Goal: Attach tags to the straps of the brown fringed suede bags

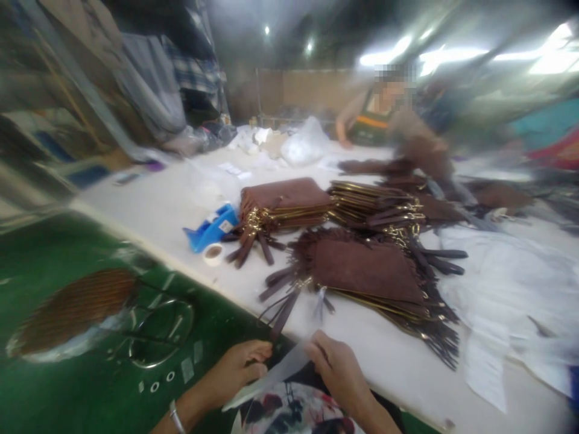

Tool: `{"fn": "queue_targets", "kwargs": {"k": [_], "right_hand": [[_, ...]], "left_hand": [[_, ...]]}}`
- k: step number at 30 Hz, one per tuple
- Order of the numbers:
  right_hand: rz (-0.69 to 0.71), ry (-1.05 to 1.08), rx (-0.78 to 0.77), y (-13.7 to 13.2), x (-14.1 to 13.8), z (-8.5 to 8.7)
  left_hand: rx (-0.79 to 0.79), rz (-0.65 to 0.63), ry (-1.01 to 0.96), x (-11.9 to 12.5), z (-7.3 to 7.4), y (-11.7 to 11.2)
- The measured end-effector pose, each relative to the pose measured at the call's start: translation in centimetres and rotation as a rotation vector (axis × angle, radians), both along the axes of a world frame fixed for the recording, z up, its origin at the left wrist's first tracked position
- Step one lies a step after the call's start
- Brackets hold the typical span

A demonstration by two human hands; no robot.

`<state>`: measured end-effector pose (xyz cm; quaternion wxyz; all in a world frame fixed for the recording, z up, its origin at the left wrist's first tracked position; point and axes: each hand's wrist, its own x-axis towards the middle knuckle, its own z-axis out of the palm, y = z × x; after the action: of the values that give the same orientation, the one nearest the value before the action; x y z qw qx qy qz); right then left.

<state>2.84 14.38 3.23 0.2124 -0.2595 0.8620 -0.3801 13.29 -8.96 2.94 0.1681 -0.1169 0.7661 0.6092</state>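
- The right hand (332, 374) has thumb and fingers clamped on a pale translucent strip (287, 369), which hangs in front of the surface's near edge, over the patterned clothing (294, 407) on the person's lap.
- The left hand (244, 367) is curled beside the strip, near the end of a dark strap (284, 314); blur hides whether its fingers are clamped on either one, so that cannot be told.
- The strip looks thin and limp; uneven pulling could crease or tear it, and a loose left grip could let its lower end swing.
- The strap reaches over the near edge from the closest brown pouch stack (368, 268). If it is tugged, the top pouches could slide, since they look loosely piled.
- Fringes and metal clasps (304, 282) at that stack's side could snag.
- A tape roll (213, 254) and blue dispenser (211, 229) lie close to the same edge, farther left; a stray sleeve or strap could knock the roll to the floor.
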Motion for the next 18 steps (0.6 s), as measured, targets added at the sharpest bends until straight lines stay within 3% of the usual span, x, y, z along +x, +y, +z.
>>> {"fn": "queue_targets", "kwargs": {"k": [3,7,10,13,16,18], "right_hand": [[0.030,-0.006,-0.044,-1.7,-0.1,0.7],[-0.020,-0.080,-0.100,-3.2,-1.7,0.7],[-0.168,-0.119,-0.109,-3.7,-3.3,-0.4],[-0.250,-0.223,-0.136,-4.2,-4.4,-1.9],[-0.283,-0.297,-0.194,-5.4,-4.9,-3.0],[-0.316,-0.352,-0.236,-6.5,-5.1,-3.4]], "left_hand": [[0.339,0.099,0.006,-2.5,-1.0,2.1],[0.449,0.224,-0.025,-2.7,-3.3,2.6],[0.259,0.193,-0.004,-1.4,-2.7,1.1],[-0.104,0.208,0.059,-0.7,-0.3,-0.8],[-0.361,0.200,0.205,-1.8,1.5,-1.5],[-0.501,0.102,0.300,-3.2,1.3,-1.0]]}}
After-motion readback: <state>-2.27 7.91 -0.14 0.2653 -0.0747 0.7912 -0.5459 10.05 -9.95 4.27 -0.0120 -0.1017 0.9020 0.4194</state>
